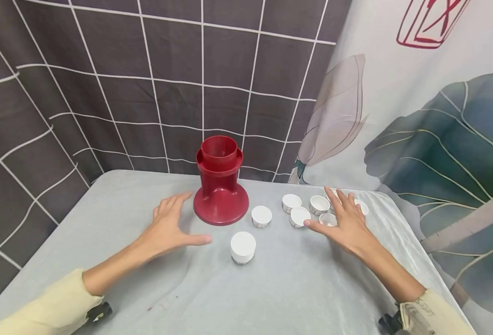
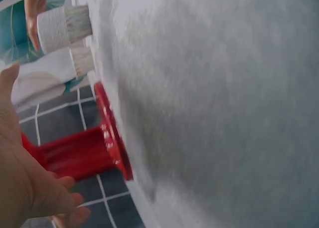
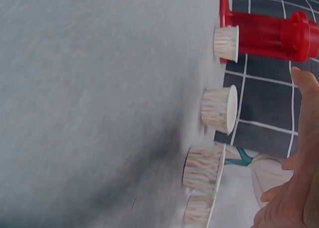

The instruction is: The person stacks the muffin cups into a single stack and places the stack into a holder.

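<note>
A small white stack [image 1: 243,244] stands on the table [image 1: 296,288]; take it as the hub of a clock face, with 12 towards the far edge. In the left wrist view it has a ribbed white upper part above a streaky patterned cup, though how the two fit together cannot be made out.

At 11 o'clock stands the red stand [image 1: 219,184], upright, with a broad round base, a column and a wide collar around its open top. One single cup [image 1: 262,215] sits at 1 o'clock, near the base. Around 2 o'clock is a loose cluster of cups [image 1: 291,203] — white inside, streaked outside — some of them partly hidden by the right hand [image 1: 349,228].

That hand is raised over the cluster, between 2 and 3 o'clock, its fingers spread and holding nothing. The left hand [image 1: 164,230], between 9 and 10 o'clock, is held just beside the red stand; its fingers are extended close together, the thumb spread wide towards the white stack, and nothing is held. A dark gridded curtain [image 1: 179,56] hangs at 12 o'clock, a leaf-printed one [image 1: 439,163] towards 2.
</note>
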The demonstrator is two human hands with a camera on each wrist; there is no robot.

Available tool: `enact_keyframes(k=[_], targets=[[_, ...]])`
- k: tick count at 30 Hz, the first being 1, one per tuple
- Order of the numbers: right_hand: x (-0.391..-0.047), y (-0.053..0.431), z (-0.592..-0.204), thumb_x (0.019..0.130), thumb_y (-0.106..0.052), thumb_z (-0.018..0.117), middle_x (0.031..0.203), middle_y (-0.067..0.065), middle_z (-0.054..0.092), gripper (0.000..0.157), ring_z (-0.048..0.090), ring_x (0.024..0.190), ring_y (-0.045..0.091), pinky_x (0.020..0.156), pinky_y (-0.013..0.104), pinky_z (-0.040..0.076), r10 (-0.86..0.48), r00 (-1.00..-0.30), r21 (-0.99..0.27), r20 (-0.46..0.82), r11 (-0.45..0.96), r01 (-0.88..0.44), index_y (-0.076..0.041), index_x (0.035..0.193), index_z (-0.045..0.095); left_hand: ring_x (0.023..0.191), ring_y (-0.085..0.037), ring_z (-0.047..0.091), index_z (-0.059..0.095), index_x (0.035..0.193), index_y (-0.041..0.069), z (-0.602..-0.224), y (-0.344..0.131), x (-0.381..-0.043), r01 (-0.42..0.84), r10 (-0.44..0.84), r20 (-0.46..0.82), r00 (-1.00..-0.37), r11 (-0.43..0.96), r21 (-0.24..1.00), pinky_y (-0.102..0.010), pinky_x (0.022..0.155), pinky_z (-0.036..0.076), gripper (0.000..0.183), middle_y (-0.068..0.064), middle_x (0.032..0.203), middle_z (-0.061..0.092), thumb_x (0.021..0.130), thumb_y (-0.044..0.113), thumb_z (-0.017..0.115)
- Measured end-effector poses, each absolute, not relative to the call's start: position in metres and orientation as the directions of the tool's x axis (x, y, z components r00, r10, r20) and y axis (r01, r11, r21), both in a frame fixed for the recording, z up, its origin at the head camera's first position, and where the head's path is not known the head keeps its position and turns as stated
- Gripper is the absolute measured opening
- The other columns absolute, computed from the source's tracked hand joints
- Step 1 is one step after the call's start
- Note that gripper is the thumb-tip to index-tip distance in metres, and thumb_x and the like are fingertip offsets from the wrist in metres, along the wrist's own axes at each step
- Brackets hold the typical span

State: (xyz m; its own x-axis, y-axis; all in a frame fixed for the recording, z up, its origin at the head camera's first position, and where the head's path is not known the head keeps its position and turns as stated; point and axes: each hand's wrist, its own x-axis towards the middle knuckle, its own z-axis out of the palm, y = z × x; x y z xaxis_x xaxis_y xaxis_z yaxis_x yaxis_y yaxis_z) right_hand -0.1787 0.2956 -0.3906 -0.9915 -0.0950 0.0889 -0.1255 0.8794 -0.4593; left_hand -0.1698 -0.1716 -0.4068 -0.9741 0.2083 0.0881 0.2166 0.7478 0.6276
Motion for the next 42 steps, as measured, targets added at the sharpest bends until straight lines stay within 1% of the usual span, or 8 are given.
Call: enact_keyframes(k=[6, 8, 13, 18, 25, 30, 37, 42], targets=[[-0.181, 0.282, -0.392, 0.092, -0.070, 0.080, 0.184, 0.032, 0.023, 0.116, 0.006, 0.170, 0.067, 0.130, 0.089, 0.012, -0.131, -0.986, -0.449, 0.105, 0.878, -0.165, -0.022, 0.182, 0.024, 0.153, -0.038, 0.044, 0.044, 0.170, 0.017, -0.413, -0.157, -0.164, 0.260, 0.226, 0.143, -0.964, 0.674, 0.691, -0.075, 0.123, 0.041, 0.119, -0.012, 0.165, 0.054, 0.074, 0.060, 0.099], [-0.182, 0.278, -0.393, 0.092, -0.070, 0.080, 0.183, 0.031, 0.026, 0.115, 0.010, 0.170, 0.067, 0.129, 0.089, 0.014, -0.146, -0.983, -0.444, 0.114, 0.877, -0.182, -0.022, 0.181, 0.026, 0.153, -0.038, 0.046, 0.045, 0.169, 0.019, -0.413, -0.152, -0.163, 0.262, 0.238, 0.136, -0.962, 0.659, 0.705, -0.073, 0.120, 0.048, 0.117, -0.010, 0.164, 0.055, 0.074, 0.060, 0.099], [-0.186, 0.268, -0.396, 0.092, -0.068, 0.080, 0.182, 0.030, 0.032, 0.112, 0.017, 0.170, 0.065, 0.128, 0.089, 0.017, -0.180, -0.975, -0.431, 0.132, 0.875, -0.220, -0.021, 0.180, 0.029, 0.153, -0.038, 0.050, 0.050, 0.168, 0.018, -0.413, -0.139, -0.159, 0.263, 0.293, 0.094, -0.952, 0.617, 0.742, -0.069, 0.115, 0.057, 0.114, -0.007, 0.165, 0.057, 0.074, 0.059, 0.100], [-0.191, 0.256, -0.399, 0.092, -0.070, 0.080, 0.181, 0.022, 0.040, 0.111, 0.022, 0.170, 0.061, 0.129, 0.087, 0.020, -0.207, -0.968, -0.428, 0.139, 0.869, -0.248, -0.021, 0.179, 0.032, 0.143, -0.033, 0.061, 0.056, 0.164, 0.016, -0.415, -0.125, -0.158, 0.284, 0.351, 0.082, -0.933, 0.574, 0.768, -0.062, 0.113, 0.060, 0.109, -0.003, 0.159, 0.063, 0.073, 0.055, 0.102], [-0.195, 0.239, -0.404, 0.092, -0.068, 0.080, 0.178, 0.025, 0.043, 0.106, 0.032, 0.168, 0.056, 0.133, 0.079, 0.023, -0.264, -0.952, -0.420, 0.157, 0.854, -0.306, -0.014, 0.175, 0.041, 0.131, -0.032, 0.073, 0.064, 0.153, 0.007, -0.419, -0.108, -0.161, 0.377, 0.457, 0.143, -0.878, 0.476, 0.794, -0.054, 0.113, 0.062, 0.094, -0.012, 0.144, 0.074, 0.076, 0.044, 0.104], [-0.199, 0.226, -0.406, 0.092, -0.066, 0.080, 0.170, 0.024, 0.055, 0.100, 0.047, 0.160, 0.053, 0.132, 0.073, 0.035, -0.311, -0.935, -0.407, 0.171, 0.842, -0.354, -0.010, 0.169, 0.050, 0.127, -0.026, 0.076, 0.070, 0.146, 0.007, -0.422, -0.102, -0.164, 0.382, 0.493, 0.135, -0.860, 0.445, 0.810, -0.047, 0.109, 0.065, 0.085, -0.011, 0.140, 0.077, 0.077, 0.042, 0.105], [-0.207, 0.211, -0.407, 0.090, -0.058, 0.087, 0.152, 0.023, 0.071, 0.091, 0.066, 0.143, 0.046, 0.119, 0.065, 0.054, -0.340, -0.923, -0.405, 0.181, 0.829, -0.385, -0.004, 0.159, 0.062, 0.116, -0.020, 0.079, 0.076, 0.138, 0.008, -0.426, -0.097, -0.164, 0.346, 0.516, 0.108, -0.850, 0.392, 0.852, -0.032, 0.100, 0.068, 0.071, -0.006, 0.130, 0.081, 0.078, 0.032, 0.105], [-0.212, 0.200, -0.407, 0.090, -0.057, 0.089, 0.148, 0.020, 0.074, 0.087, 0.068, 0.140, 0.042, 0.117, 0.061, 0.057, -0.371, -0.920, -0.430, 0.127, 0.815, -0.388, -0.002, 0.153, 0.066, 0.114, -0.015, 0.077, 0.075, 0.141, 0.006, -0.426, -0.094, -0.165, 0.355, 0.535, 0.126, -0.835, 0.350, 0.867, -0.024, 0.094, 0.066, 0.070, -0.006, 0.127, 0.079, 0.080, 0.027, 0.104]])
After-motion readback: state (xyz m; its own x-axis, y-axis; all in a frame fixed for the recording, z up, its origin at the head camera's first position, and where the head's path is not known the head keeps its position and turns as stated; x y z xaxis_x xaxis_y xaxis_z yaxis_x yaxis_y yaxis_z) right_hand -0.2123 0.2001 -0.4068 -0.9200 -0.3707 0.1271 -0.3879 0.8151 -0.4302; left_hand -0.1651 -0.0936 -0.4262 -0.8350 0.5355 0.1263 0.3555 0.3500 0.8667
